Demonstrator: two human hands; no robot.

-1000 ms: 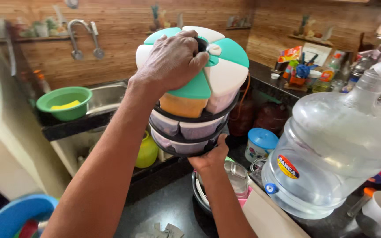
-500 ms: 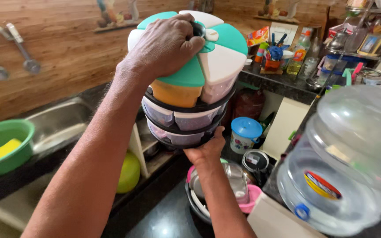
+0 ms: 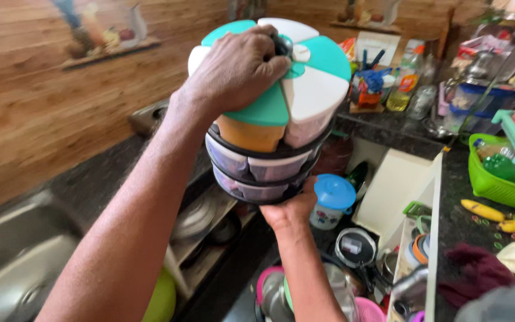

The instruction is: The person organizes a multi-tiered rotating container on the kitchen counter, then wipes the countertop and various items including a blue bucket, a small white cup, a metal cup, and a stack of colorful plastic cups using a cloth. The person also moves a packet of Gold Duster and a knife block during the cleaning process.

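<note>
1. Nearest the camera: left forearm rising from the lower left, beside a steel sink (image 3: 13,262) set in the dark counter (image 3: 90,179).
2. Lower centre: right forearm reaching up from below, over a clutter of steel vessels (image 3: 281,298) and a pink basket (image 3: 368,310).
3. Held aloft mid-frame: a round, tiered spice rack (image 3: 269,119) of wedge-shaped containers, teal and white lids on top, an orange-filled wedge showing at the front, two clear tiers in black rings beneath.
4. On top of the rack: left hand (image 3: 233,71), fingers curled and closed over the lids and the central knob.
5. Under the rack: right hand (image 3: 290,209), palm up, fingers pressed against the bottom tier, bearing it from below; fingertips mostly hidden.
6. Just right of the lower hand: a small jar with a blue lid (image 3: 332,200), near a round black-rimmed container (image 3: 356,247).
7. Farther right, on the counter: a green plastic basket (image 3: 496,185), yellow bananas (image 3: 502,217) and a dark red cloth (image 3: 478,271).
8. Beyond the rack: bottles (image 3: 403,83) and a holder of blue items (image 3: 371,80) along the counter's back edge.
9. Farthest: wood-pattern wall (image 3: 43,107) with a blurred shelf picture.
</note>
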